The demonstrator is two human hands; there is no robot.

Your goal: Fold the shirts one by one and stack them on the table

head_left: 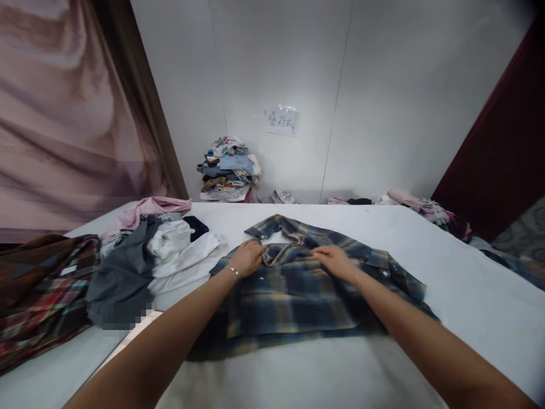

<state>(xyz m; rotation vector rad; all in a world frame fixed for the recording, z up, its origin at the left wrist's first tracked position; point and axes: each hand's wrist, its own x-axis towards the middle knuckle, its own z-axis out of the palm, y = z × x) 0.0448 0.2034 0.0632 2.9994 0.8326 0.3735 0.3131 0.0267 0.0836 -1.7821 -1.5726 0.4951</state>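
- A blue and tan plaid shirt (293,284) is lying spread flat on the white table (468,295), collar end pointing away from the person, so the whole garment is staying within reach of both arms.
- The left hand (247,257) is pressing down on the shirt just left of the collar (279,250), fingers curled over the fabric and seemingly pinching the collar edge; a thin bracelet is sitting at the wrist.
- The right hand (336,260) is resting on the shirt just right of the collar, fingers loosely bent and laid on the cloth; whether it is actually pinching a fold I cannot tell.
- With one hand on each side of the collar, the neckline is being held even and the cloth kept from sliding.
- To the left of the shirt, a loose heap of white and grey garments (149,255) is lying touching its sleeve, with a pink garment (149,207) behind and a red plaid garment (42,284) farther left.
- Beyond the shirt, against the wall, a stack of folded clothes (227,170) is sitting below a paper label (281,120).
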